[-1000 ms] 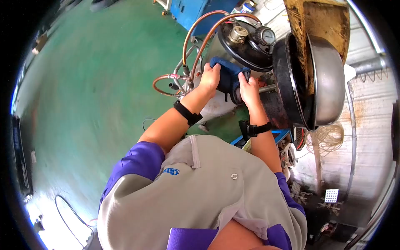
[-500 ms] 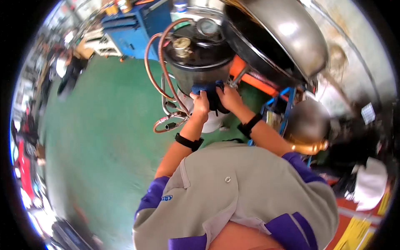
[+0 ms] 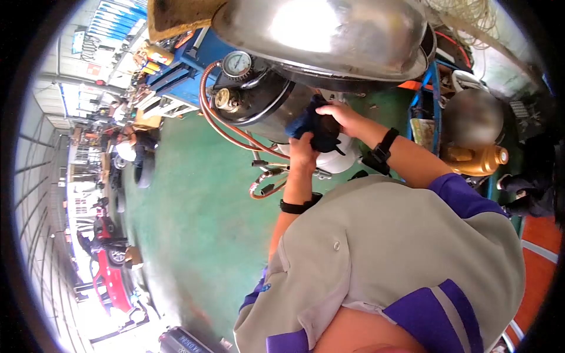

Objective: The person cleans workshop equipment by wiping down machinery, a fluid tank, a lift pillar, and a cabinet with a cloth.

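Observation:
A dark blue and black cloth bundle (image 3: pixel 318 130), possibly gloves, is held between my two hands, in front of the dark tank. My left hand (image 3: pixel 302 150) grips its lower left side, thumb on top. At the upper right edge, my right hand (image 3: pixel 344 119) pinches the fabric. Behind the bundle stands the dark cylindrical tank (image 3: pixel 259 112), with a round dial gauge (image 3: pixel 237 65) and a brass fitting (image 3: pixel 226 100) on its top. Copper-coloured hoses (image 3: pixel 205 97) loop down its left side. Over the tank hangs a large shiny metal bowl (image 3: pixel 335 35).
A blue tool cabinet (image 3: pixel 203 56) stands behind the tank. To the right are a blue frame cart (image 3: pixel 436 100) and a gold container (image 3: pixel 479 160). Green floor (image 3: pixel 188 217) extends left, towards a red car (image 3: pixel 113 282) and a person (image 3: pixel 128 147) by tyres.
My view has turned, so the metal bowl now covers more of the top and the red car shows more fully. Both hands keep hold of the cloth bundle, which has shifted slightly in their grip.

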`<action>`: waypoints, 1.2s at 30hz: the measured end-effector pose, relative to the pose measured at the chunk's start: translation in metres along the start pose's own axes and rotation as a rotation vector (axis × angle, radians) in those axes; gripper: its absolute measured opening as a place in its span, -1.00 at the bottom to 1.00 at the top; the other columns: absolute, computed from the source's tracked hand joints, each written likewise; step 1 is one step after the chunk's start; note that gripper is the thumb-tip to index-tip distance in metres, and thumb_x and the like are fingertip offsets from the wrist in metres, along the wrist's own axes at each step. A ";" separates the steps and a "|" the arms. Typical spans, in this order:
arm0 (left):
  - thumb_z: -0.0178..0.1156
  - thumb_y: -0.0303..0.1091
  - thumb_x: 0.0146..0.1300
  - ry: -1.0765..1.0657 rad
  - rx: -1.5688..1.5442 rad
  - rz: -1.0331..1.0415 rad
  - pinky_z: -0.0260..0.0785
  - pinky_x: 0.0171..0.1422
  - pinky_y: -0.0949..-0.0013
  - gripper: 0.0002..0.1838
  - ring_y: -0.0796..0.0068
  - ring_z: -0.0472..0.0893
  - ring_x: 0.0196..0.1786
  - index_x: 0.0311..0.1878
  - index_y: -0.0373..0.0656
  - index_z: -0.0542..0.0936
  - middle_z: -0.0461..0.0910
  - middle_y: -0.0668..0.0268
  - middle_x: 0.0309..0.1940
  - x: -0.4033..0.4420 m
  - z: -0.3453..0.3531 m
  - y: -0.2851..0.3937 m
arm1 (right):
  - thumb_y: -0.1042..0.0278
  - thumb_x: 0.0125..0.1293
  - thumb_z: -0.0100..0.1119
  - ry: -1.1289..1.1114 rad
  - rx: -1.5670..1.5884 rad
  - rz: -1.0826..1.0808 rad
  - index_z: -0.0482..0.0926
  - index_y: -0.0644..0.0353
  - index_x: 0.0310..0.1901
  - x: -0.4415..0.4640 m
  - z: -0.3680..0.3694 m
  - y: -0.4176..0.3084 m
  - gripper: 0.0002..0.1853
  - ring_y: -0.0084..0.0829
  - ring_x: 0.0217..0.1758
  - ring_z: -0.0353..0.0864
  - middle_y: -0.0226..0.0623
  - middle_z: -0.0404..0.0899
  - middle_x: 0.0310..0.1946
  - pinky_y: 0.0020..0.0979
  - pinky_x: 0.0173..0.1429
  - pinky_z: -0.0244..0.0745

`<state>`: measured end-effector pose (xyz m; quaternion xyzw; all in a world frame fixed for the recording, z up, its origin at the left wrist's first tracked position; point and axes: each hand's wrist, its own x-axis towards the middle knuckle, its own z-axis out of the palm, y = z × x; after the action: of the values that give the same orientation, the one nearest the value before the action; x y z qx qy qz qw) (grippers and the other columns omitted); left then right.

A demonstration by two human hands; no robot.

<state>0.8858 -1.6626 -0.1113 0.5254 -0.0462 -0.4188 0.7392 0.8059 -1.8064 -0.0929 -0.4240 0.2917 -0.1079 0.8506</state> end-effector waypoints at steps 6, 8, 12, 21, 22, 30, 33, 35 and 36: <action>-0.08 -0.62 0.11 0.261 0.187 0.007 0.58 -0.05 0.18 -0.51 0.17 0.60 -0.11 0.18 -0.22 0.33 0.49 0.17 -0.08 -0.028 0.009 -0.011 | 0.28 0.20 0.20 -0.076 0.173 0.094 0.56 0.30 -0.09 0.013 -0.018 0.025 -0.69 -0.30 -0.11 0.62 -0.19 0.62 -0.19 -0.25 0.02 0.49; -0.08 -0.61 0.12 0.295 0.103 0.059 0.57 -0.04 0.17 -0.53 0.18 0.61 -0.11 0.16 -0.24 0.35 0.51 0.17 -0.08 -0.039 0.003 -0.012 | 0.29 0.20 0.20 -0.102 0.266 0.153 0.57 0.29 -0.12 0.012 -0.018 0.030 -0.71 -0.30 -0.15 0.62 -0.20 0.62 -0.21 -0.24 0.00 0.49; -0.02 -0.57 0.16 0.217 -0.004 0.120 0.57 -0.04 0.20 -0.58 0.20 0.62 -0.09 0.14 -0.28 0.39 0.55 0.15 -0.06 -0.048 0.006 0.001 | 0.26 0.16 0.25 -0.050 0.293 0.057 0.54 0.31 -0.07 0.014 -0.016 0.025 -0.64 -0.31 -0.15 0.60 -0.19 0.61 -0.19 -0.28 -0.02 0.47; 0.03 -0.48 0.32 0.185 0.028 0.296 0.53 0.09 0.21 -0.63 0.24 0.59 0.04 0.19 -0.29 0.39 0.54 0.16 0.04 -0.046 0.005 0.017 | 0.19 0.17 0.31 0.015 -0.527 -0.466 0.12 0.39 0.32 0.011 0.006 0.023 -0.20 0.00 0.20 0.47 0.19 0.39 0.17 -0.19 0.26 0.32; 0.02 -0.47 0.35 0.176 0.019 0.342 0.52 0.12 0.21 -0.64 0.25 0.58 0.06 0.19 -0.29 0.39 0.53 0.16 0.06 -0.050 0.002 0.019 | 0.18 0.19 0.30 0.050 -0.613 -0.651 0.08 0.39 0.35 0.007 0.014 0.027 -0.18 0.06 0.21 0.45 0.23 0.38 0.18 -0.17 0.27 0.32; 0.01 -0.45 0.42 0.213 0.181 0.526 0.44 0.18 0.37 -0.69 0.42 0.56 0.05 0.18 -0.31 0.40 0.53 0.22 0.05 -0.035 -0.004 0.027 | 0.17 0.35 0.19 0.102 -0.809 -0.874 0.22 0.36 0.27 0.000 0.035 0.020 -0.39 0.16 0.20 0.41 0.21 0.41 0.12 -0.18 0.24 0.33; 0.05 -0.46 0.40 0.230 0.309 0.508 0.42 0.14 0.41 -0.71 0.48 0.54 0.00 0.13 -0.32 0.42 0.55 0.26 -0.01 -0.031 0.000 0.025 | 0.17 0.36 0.17 0.131 -0.837 -1.006 0.24 0.36 0.25 0.011 0.028 0.016 -0.42 0.16 0.16 0.43 0.19 0.45 0.08 -0.17 0.22 0.34; 0.06 -0.46 0.39 0.190 0.413 0.504 0.40 0.10 0.44 -0.73 0.53 0.53 -0.04 0.11 -0.32 0.44 0.56 0.29 -0.05 -0.028 -0.001 0.024 | 0.16 0.39 0.14 0.140 -0.803 -0.999 0.26 0.36 0.22 0.014 0.025 0.021 -0.46 0.17 0.14 0.43 0.20 0.46 0.06 -0.15 0.20 0.34; 0.09 -0.47 0.37 0.185 0.455 0.511 0.38 0.07 0.48 -0.75 0.56 0.51 -0.07 0.07 -0.33 0.46 0.56 0.30 -0.09 -0.028 0.002 0.027 | 0.16 0.39 0.13 0.147 -0.798 -0.994 0.26 0.36 0.22 0.018 0.022 0.024 -0.47 0.18 0.13 0.43 0.20 0.46 0.06 -0.15 0.19 0.34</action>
<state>0.8818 -1.6428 -0.0775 0.6836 -0.2013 -0.1501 0.6853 0.8315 -1.7848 -0.1081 -0.7840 0.1358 -0.4015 0.4536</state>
